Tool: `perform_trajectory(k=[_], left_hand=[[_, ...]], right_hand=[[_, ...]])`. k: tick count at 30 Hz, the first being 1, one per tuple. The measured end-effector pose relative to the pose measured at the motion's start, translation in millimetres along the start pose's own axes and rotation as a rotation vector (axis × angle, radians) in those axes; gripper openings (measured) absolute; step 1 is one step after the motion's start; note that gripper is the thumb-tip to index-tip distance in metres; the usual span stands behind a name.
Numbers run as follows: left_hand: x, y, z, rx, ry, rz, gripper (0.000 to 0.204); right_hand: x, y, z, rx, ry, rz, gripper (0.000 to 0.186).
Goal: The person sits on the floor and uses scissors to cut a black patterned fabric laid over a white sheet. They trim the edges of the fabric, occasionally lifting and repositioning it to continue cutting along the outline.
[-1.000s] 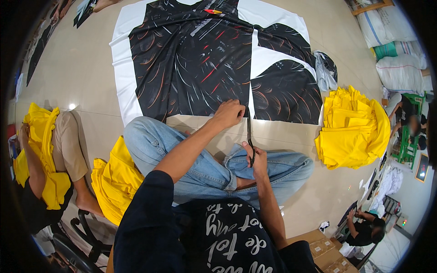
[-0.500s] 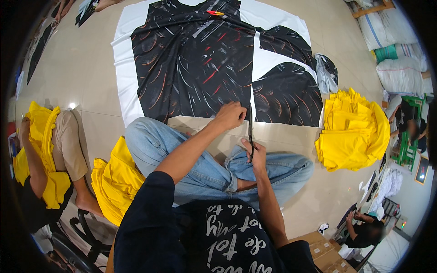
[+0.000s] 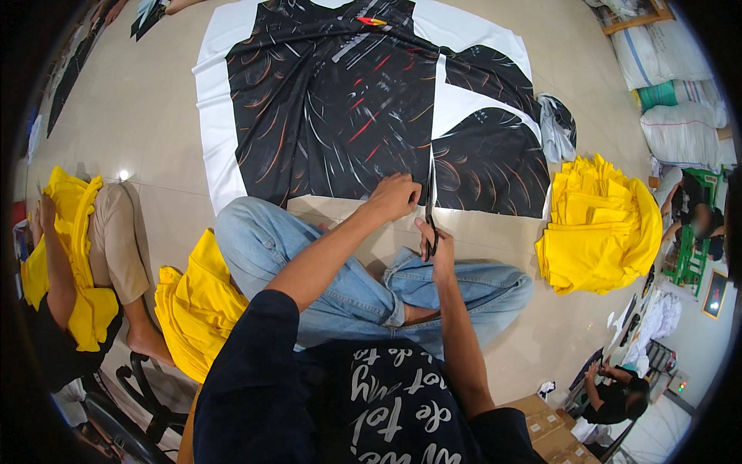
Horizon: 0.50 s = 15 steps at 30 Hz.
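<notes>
A large printed fabric sheet (image 3: 332, 124) lies on the floor in front of my crossed legs, black with red, white and orange streaks and white margins. My left hand (image 3: 396, 197) is closed on its near edge, just left of a narrow slit between two black pattern pieces. Black-handled scissors (image 3: 430, 193) are gripped in my right hand (image 3: 437, 240), their blades pointing away from me along that slit. To the right of the blades lies a rounded black panel (image 3: 491, 166) of the same fabric.
Folded yellow cloth (image 3: 595, 224) is piled at the right; more yellow fabric (image 3: 197, 301) lies by my left knee. A seated person handles yellow cloth (image 3: 73, 255) at the left. White sacks (image 3: 680, 131) and cardboard boxes (image 3: 541, 425) stand to the right. A grey cloth bundle (image 3: 555, 127) touches the sheet.
My right hand has moved slightly forward with the scissors, and the blades now show spread along the slit. My left hand stays almost in place at the fabric edge.
</notes>
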State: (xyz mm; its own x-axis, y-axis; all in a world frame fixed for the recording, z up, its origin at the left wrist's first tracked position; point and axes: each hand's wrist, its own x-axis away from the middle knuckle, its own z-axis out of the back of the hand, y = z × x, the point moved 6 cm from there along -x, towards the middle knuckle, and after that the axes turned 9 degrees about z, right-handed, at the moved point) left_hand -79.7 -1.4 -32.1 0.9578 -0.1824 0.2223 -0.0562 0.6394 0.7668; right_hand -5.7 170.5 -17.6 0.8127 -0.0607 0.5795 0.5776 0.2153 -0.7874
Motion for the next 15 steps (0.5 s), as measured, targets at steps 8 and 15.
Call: perform_trajectory(k=[8, 15], left_hand=[[-2, -2, -1, 0.023, -0.025, -0.012, 0.011], [-3, -3, -3, 0.038, -0.032, 0.007, 0.012]], right_hand=[[-14, -11, -6, 0.016, -0.001, 0.041, 0.049], [-26, -23, -9, 0.073, 0.019, 0.071, 0.048]])
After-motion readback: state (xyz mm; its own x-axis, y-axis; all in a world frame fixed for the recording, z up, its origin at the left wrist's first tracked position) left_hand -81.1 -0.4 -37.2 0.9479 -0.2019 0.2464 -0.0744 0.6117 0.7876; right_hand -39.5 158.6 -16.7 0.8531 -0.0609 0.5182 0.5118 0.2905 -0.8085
